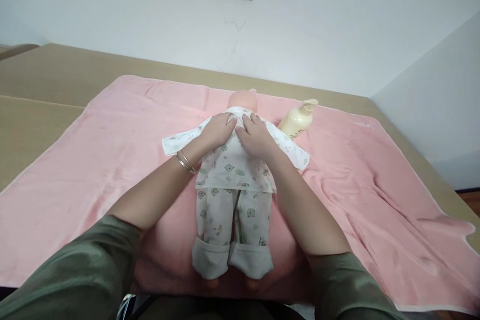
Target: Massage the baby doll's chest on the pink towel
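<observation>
A baby doll (236, 170) in a white printed shirt and trousers lies stretched out, its bald head (243, 100) away from me and its sleeves spread to both sides. My left hand (220, 131) rests on the upper left of the shirt, near the collar. On the upper right lies my right hand (258, 136), its thumb close to the left one. Both hands look open and laid on the cloth, though some fingertips are hard to make out. The trouser legs are rolled into thick cuffs (251, 260), with the feet partly showing below.
A cream pump bottle (298, 119) lies tilted beside the doll's right-hand sleeve. Under everything a pink blanket (123, 160), wrinkled at the right, covers much of the wooden table (75, 67). A white wall (307, 35) stands behind the table.
</observation>
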Available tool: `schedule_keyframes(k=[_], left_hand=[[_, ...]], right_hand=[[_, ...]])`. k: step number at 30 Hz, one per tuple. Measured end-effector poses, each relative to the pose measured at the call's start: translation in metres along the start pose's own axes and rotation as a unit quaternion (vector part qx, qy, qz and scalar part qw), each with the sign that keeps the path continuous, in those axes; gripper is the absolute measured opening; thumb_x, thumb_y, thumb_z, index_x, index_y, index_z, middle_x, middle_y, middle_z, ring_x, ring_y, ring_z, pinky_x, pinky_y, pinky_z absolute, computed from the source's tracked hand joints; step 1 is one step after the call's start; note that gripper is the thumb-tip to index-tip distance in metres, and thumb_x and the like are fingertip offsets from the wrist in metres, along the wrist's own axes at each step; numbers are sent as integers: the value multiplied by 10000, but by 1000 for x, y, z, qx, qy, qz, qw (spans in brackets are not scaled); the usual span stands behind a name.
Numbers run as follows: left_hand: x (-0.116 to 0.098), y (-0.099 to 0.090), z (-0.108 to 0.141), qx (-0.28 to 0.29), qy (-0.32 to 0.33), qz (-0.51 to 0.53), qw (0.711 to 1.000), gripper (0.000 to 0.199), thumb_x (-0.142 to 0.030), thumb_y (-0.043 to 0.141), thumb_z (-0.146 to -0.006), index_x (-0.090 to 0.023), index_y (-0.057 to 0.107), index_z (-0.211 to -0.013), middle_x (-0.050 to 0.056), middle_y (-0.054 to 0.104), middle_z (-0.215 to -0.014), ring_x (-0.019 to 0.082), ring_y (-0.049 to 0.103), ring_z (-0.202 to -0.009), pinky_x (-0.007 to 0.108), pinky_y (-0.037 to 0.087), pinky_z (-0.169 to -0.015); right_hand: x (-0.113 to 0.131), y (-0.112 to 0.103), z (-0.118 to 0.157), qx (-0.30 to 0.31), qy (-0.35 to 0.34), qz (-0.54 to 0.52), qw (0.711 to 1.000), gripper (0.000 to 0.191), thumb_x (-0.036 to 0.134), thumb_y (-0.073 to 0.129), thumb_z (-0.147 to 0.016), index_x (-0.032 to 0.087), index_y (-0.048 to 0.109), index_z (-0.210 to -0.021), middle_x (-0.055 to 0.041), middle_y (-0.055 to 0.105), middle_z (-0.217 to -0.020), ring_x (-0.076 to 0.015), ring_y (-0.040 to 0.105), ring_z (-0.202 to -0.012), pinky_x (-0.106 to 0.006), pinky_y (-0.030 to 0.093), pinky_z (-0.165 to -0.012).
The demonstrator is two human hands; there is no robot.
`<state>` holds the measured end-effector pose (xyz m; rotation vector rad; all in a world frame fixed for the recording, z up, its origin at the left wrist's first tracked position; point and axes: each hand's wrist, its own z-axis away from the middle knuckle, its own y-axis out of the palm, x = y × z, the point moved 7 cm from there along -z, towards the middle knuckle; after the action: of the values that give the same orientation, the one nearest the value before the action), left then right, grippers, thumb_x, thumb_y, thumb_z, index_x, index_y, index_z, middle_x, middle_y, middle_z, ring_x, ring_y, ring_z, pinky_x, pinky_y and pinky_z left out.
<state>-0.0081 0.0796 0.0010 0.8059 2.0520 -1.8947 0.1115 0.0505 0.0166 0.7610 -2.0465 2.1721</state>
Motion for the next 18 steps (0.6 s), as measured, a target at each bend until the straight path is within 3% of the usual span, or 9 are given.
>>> schedule_keyframes(k=[5,9,11,14,18], left_hand=[[-20,10,17,-43,36,-96,994,455,-308,308,-1040,-54,622,-1249,296,668,-1318,399,599,-1298,611,456,-1128],[-34,21,27,-30,104,-116,987,463,-217,325,-1024,-24,584,-1356,298,562,-1499,415,459,-1484,644,339,-1238],[-29,20,23,-11,102,-124,987,429,-174,309,-1015,-41,652,-1235,281,605,-1438,402,509,-1432,608,333,-1253],[-16,12,11,-5,61,-110,992,395,-194,297,-1024,-103,675,-1093,236,683,-1259,359,616,-1249,544,457,-1153],[-10,5,5,-18,24,-68,997,382,-252,289,-1031,-135,650,-1072,205,714,-1133,332,656,-1085,515,529,-1037]], right_hand=[[-31,-3,-16,-60,40,-28,997,585,400,326,-1061,11,550,-1436,-282,504,-1558,-395,450,-1492,-559,337,-1274],[-35,0,-19,-72,57,-15,996,584,415,318,-1058,15,587,-1387,-283,545,-1514,-390,478,-1461,-553,346,-1263],[-25,-1,-13,-70,54,21,996,585,366,324,-1055,-30,537,-1429,-307,510,-1546,-405,446,-1489,-560,314,-1278],[-5,-5,2,-32,30,48,998,581,284,341,-1038,-75,454,-1481,-329,442,-1600,-415,384,-1541,-555,312,-1283],[3,-11,14,26,13,16,999,461,256,374,-1012,39,557,-1375,-260,537,-1535,-380,480,-1471,-518,418,-1223]])
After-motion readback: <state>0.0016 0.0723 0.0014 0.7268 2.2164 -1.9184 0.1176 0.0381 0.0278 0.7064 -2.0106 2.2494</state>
